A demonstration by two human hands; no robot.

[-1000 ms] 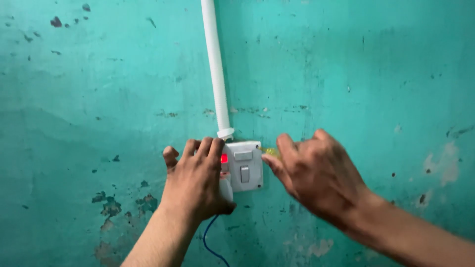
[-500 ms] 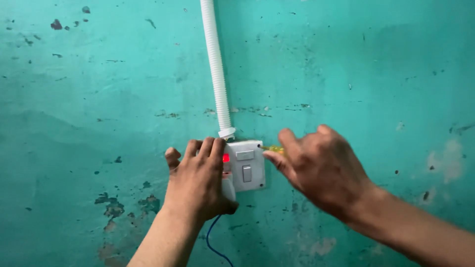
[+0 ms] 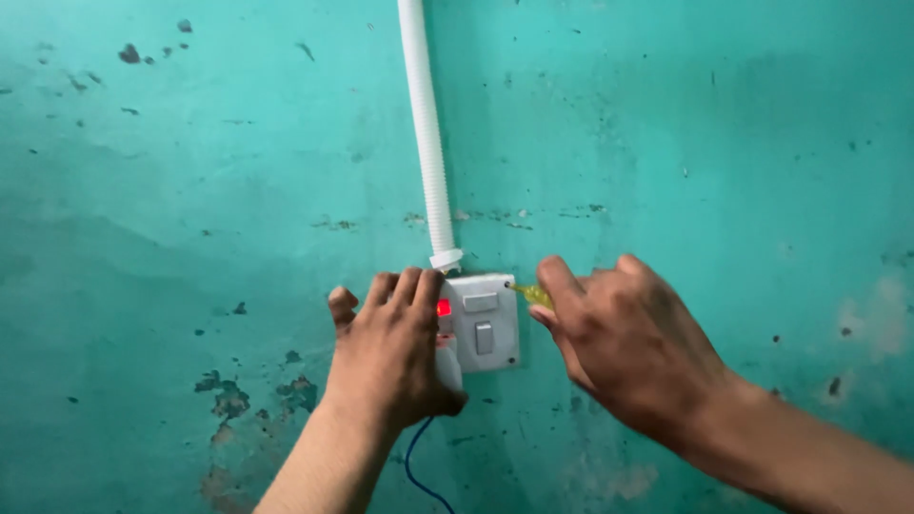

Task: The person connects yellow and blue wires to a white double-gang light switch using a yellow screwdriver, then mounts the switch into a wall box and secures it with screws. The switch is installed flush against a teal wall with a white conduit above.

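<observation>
A white switch box (image 3: 486, 328) with a lit red indicator (image 3: 444, 307) is mounted on a teal wall. My left hand (image 3: 390, 352) presses flat over the box's left side, fingers pointing up. My right hand (image 3: 628, 343) grips a small yellow-handled screwdriver (image 3: 533, 294) whose tip meets the box's upper right corner. A white corrugated conduit (image 3: 427, 133) runs up from the top of the box. A blue wire (image 3: 414, 466) hangs down below the box, partly behind my left wrist.
The teal wall (image 3: 724, 162) has dark chipped patches at the lower left (image 3: 228, 400) and small specks across it. Nothing else is mounted on the wall in view.
The view has shifted slightly. My right hand has moved a little toward the box's upper right corner, and the yellow screwdriver shows more. My left hand stays on the box.
</observation>
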